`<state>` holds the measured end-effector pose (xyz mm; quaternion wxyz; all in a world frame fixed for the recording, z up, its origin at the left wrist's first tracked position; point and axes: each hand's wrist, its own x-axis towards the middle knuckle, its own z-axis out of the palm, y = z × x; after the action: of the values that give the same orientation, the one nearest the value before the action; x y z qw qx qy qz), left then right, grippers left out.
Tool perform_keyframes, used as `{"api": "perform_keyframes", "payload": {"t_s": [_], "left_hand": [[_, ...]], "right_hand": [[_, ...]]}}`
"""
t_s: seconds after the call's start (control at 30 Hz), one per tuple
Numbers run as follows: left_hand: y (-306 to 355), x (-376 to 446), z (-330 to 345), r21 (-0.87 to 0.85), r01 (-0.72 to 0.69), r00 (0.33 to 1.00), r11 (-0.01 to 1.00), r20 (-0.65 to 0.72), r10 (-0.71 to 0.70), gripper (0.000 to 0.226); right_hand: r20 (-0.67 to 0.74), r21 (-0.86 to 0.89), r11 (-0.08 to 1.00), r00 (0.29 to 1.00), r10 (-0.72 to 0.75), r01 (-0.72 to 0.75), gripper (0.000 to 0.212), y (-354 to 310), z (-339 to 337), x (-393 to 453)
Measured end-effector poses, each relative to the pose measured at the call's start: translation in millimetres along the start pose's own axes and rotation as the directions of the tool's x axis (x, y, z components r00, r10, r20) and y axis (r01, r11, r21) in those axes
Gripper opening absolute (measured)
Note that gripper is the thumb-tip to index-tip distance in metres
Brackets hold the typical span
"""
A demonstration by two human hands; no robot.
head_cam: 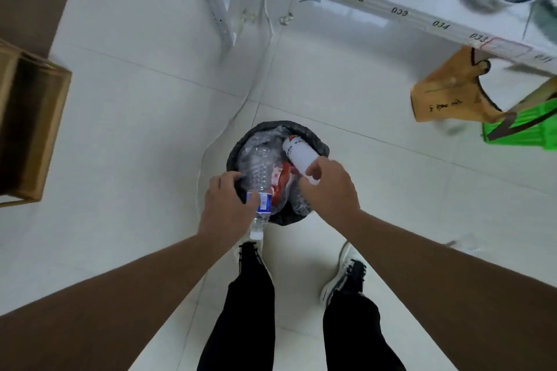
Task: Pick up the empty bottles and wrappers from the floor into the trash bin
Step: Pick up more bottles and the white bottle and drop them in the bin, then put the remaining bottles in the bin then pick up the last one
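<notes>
Hands point(229, 205) point(330, 190) grip clear bottle point(260, 190) and white bottle point(300, 153) over wrapper-filled bin point(319, 141).

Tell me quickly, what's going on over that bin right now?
A person stands over the trash bin, lined with a black bag and already holding wrappers and crushed plastic. The left hand grips a clear bottle with a blue label; the right hand holds a white bottle. Both bottles are over the bin, not yet released.

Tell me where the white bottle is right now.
In the head view, the white bottle is held by the right hand over the right side of the trash bin, just right of a red wrapper.
</notes>
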<state>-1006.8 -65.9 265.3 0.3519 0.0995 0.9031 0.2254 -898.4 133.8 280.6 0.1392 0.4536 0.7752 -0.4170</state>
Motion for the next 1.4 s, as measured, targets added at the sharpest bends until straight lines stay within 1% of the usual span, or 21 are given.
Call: {"api": "perform_keyframes", "payload": {"t_s": [0.07,0.13,0.23,0.3,0.4,0.47,0.53,0.63,0.67,0.7,0.77,0.83,0.93,1.03,1.13,1.23,1.37,1.4], "left_hand": [[15,-8,-3,0.033,-0.059,0.997,0.998,0.047,0.058,0.058],[33,-15,-5,0.069,-0.137,0.987,0.988,0.099,0.129,0.058],[63,-26,-9,0.117,-0.239,0.963,0.964,0.156,0.220,0.058],[83,-35,-6,0.158,-0.335,0.934,0.929,0.184,0.306,0.056],[113,-50,8,0.224,-0.447,0.887,0.866,0.239,0.396,0.056],[129,-61,30,0.283,-0.490,0.861,0.824,0.301,0.409,0.062],[141,-76,60,0.340,-0.525,0.839,0.781,0.362,0.406,0.067],[152,-110,119,0.433,-0.602,0.788,0.671,0.455,0.414,0.064],[155,-127,141,0.452,-0.606,0.787,0.654,0.460,0.411,0.063],[157,-146,161,0.442,-0.602,0.789,0.665,0.459,0.410,0.064],[163,-185,199,0.383,-0.582,0.792,0.718,0.470,0.390,0.065],[170,-225,234,0.373,-0.555,0.795,0.744,0.502,0.341,0.066],[184,-274,282,0.355,-0.572,0.757,0.739,0.577,0.308,0.067],[199,-306,324,0.368,-0.629,0.705,0.684,0.641,0.304,0.068],[215,-322,358,0.395,-0.633,0.701,0.666,0.658,0.276,0.068],[235,-322,386,0.397,-0.621,0.706,0.676,0.659,0.261,0.066],[268,-303,417,0.397,-0.510,0.758,0.763,0.627,0.181,0.066],[277,-297,423,0.400,-0.508,0.756,0.763,0.631,0.173,0.065]], "right_hand": [[0.002,0.044,0.996,0.997,0.074,-0.074,0.014,30,-18,-22],[-0.005,0.098,0.977,0.981,0.192,-0.191,0.019,65,-37,-49],[-0.016,0.185,0.917,0.932,0.361,-0.353,0.028,116,-62,-92],[-0.015,0.263,0.863,0.893,0.450,-0.431,0.033,147,-76,-122],[-0.002,0.353,0.807,0.862,0.507,-0.474,0.039,192,-88,-166],[0.001,0.394,0.779,0.848,0.530,-0.488,0.045,225,-89,-192],[0.020,0.436,0.748,0.837,0.547,-0.500,0.055,259,-91,-217],[0.029,0.518,0.690,0.816,0.577,-0.506,0.067,311,-92,-258],[0.020,0.549,0.668,0.807,0.590,-0.502,0.068,328,-91,-275],[0.010,0.576,0.647,0.796,0.605,-0.499,0.069,344,-91,-293],[0.010,0.617,0.599,0.766,0.642,-0.510,0.071,374,-90,-330],[0.029,0.646,0.547,0.732,0.680,-0.533,0.074,404,-89,-369],[0.050,0.706,0.457,0.682,0.730,-0.541,0.077,447,-83,-422],[0.061,0.724,0.396,0.625,0.778,-0.565,0.078,483,-74,-467],[0.098,0.718,0.336,0.567,0.818,-0.610,0.082,508,-63,-498],[0.133,0.707,0.294,0.528,0.839,-0.643,0.084,517,-57,-506],[0.180,0.695,0.274,0.530,0.829,-0.665,0.083,516,-69,-485],[0.188,0.696,0.267,0.529,0.828,-0.666,0.083,513,-77,-476]]}}
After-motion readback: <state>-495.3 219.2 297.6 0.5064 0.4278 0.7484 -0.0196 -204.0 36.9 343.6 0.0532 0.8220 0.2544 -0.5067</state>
